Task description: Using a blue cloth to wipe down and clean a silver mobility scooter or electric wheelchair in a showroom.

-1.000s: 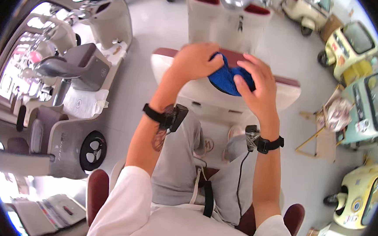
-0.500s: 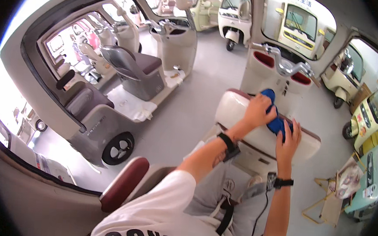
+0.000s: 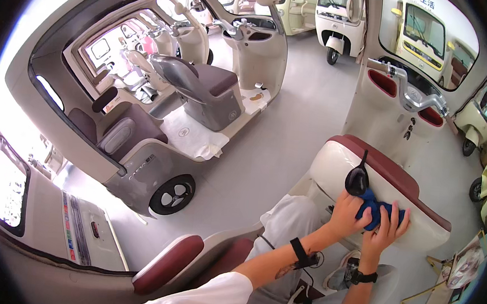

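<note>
Cream seatback (image 3: 333, 165) beyond, blue cloth (image 3: 374, 208) spans left hand (image 3: 345, 217) to right hand (image 3: 383, 235).

Head-worn fisheye, downward view

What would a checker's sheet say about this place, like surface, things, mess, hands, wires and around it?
Surface: front seat, cream back, maroon top.
Job's things: blue bundle, black oval piece against it; can't tell if joined.
Clutter: folding stand at right.
Hands: left hand and right hand both grasp the blue bundle.
Cables: thin dark cable by the lap.
Surroundings: grey vehicle at left, handlebar ahead.
</note>
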The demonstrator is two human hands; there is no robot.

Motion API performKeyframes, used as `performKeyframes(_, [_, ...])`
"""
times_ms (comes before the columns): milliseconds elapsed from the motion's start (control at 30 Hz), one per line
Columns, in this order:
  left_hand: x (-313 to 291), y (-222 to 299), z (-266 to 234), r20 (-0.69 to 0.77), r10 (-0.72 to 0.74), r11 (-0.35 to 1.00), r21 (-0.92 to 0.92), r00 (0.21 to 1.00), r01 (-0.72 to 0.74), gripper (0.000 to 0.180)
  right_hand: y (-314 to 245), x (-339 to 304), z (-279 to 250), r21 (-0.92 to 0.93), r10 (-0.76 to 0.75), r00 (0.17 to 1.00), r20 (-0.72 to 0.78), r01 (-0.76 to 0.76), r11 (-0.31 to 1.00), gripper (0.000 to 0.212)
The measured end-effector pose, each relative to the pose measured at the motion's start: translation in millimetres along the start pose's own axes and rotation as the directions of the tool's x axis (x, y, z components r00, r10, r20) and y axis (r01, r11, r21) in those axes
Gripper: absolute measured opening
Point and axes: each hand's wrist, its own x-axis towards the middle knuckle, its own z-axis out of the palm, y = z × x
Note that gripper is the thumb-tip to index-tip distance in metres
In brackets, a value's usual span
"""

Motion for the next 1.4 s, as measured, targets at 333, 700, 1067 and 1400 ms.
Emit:
performKeyframes(333, [-59.4,-47.0,-8.8,0.008,-0.397,0.916,-0.061,0.918,0.397,0.02,-33.1,-21.8,33.4,0.021,0.086,0.994,0.071,-0.087,0.996,0.033])
performKeyframes(700, [-36.1,-63.0,-48.3,0.631,-0.72,-0.331,-0.678,0.289,0.656,0.037,-54.2,-14.4,27.5,0.372,-0.054,0.997,0.058,0.029,0.928,0.032])
performKeyframes(1067, [-48.2,-56.9,-18.4,0.9,-0.431,-0.676,-0.373,0.07,0.636,0.041,-46.7,-31.1,27.4,0.391,0.212,0.974,0.077,-0.225,0.893,0.033])
performKeyframes(1400, [-85.6,-36.8,29.0,0.955,-0.296,-0.526,-0.154,-0.01,0.836,0.042,12.3,-44.2,-13.5,0.269,0.292,0.955,-0.057,-0.267,0.925,0.031])
